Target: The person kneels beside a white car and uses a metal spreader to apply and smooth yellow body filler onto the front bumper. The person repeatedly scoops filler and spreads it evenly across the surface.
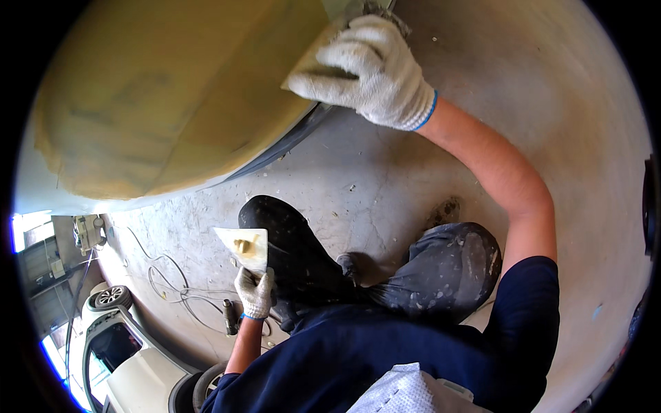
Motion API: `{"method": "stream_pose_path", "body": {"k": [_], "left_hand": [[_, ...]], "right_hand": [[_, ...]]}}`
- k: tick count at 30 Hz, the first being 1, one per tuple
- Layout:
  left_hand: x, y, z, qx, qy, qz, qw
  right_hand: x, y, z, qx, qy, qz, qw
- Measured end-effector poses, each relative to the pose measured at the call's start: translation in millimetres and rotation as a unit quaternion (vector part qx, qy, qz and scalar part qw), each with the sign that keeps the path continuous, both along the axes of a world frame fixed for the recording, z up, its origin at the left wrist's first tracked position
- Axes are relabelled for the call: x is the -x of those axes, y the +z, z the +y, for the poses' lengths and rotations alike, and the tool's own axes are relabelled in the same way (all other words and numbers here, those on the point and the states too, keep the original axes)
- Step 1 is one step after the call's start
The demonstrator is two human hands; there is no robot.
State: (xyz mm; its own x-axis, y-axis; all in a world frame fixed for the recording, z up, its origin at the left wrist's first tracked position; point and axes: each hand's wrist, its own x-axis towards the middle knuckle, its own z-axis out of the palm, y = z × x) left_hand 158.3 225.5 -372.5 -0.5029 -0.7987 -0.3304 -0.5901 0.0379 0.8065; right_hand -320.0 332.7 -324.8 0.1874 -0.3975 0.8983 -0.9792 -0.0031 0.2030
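My right hand (372,79), in a white knit glove with a blue cuff, is at the edge of a car panel (172,96) coated in olive-yellow filler. Its fingers are bent over a thin pale spreader (308,69), partly hidden by them, against the panel near a dark smudged patch at the top. Lower down, beside my left knee, my gloved left hand (253,292) grips a white board (256,256) carrying a small lump of yellow putty (241,245). A dark trim strip (282,144) runs along the panel's lower edge.
I am low over a concrete floor (372,179), my legs bent beneath me. Coiled hoses (175,292) and a metal air tool (229,316) lie at the left. A white car (131,372) with a loose-looking wheel (110,297) and some equipment (89,234) stand farther left.
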Motion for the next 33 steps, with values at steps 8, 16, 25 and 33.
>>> {"method": "stream_pose_path", "body": {"k": [8, 16, 25, 33], "left_hand": [[91, 121, -43, 0.266, -0.129, 0.240, 0.925], [138, 233, -96, 0.495, -0.095, 0.241, 0.829], [142, 268, -135, 0.463, 0.017, 0.315, 0.828], [153, 257, -138, 0.486, 0.016, 0.327, 0.811]], "right_hand": [[-30, -26, 41, -0.092, -0.015, -0.066, 0.993], [17, 36, 44, 0.052, -0.017, -0.020, 0.998], [49, 89, -8, 0.138, 0.040, -0.004, 0.990], [56, 66, 0, 0.082, 0.038, 0.002, 0.996]]}}
